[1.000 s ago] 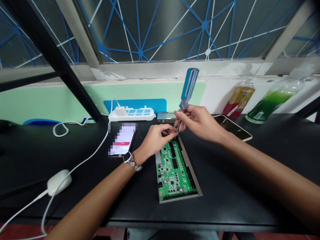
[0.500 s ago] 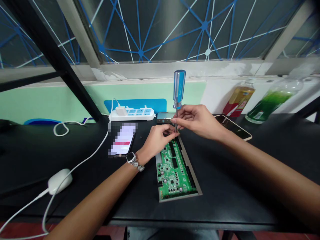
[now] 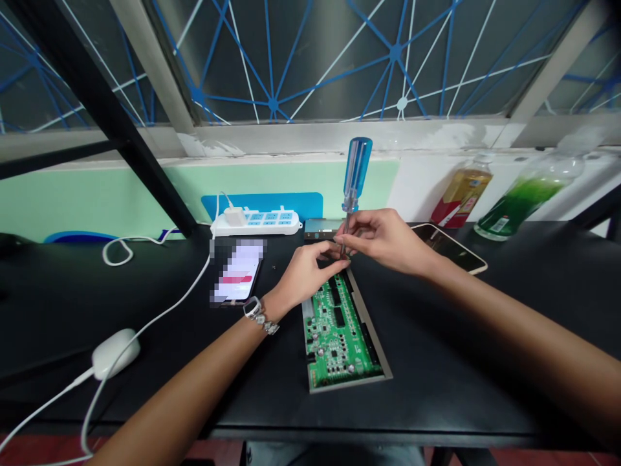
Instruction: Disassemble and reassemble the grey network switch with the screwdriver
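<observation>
A green circuit board (image 3: 337, 333) in a thin metal frame lies on the black table (image 3: 460, 349). My right hand (image 3: 383, 239) pinches the metal shaft of a blue-handled screwdriver (image 3: 356, 171), which stands nearly upright with its tip at the board's far end. My left hand (image 3: 305, 272), a watch on its wrist, has its fingers curled and pinched at the screwdriver's tip by the board's far edge. What those fingers hold is too small to make out.
A phone (image 3: 239, 273) with a lit screen lies left of the board, and a second phone (image 3: 453, 249) lies to the right. At the back stand a white power strip (image 3: 257, 222) and two bottles (image 3: 460, 194) (image 3: 521, 200). A white charger (image 3: 114, 353) with cables lies at the left.
The screwdriver handle swung from leaning right to nearly upright, and now leans slightly right again. Both hands stay at the board's far end.
</observation>
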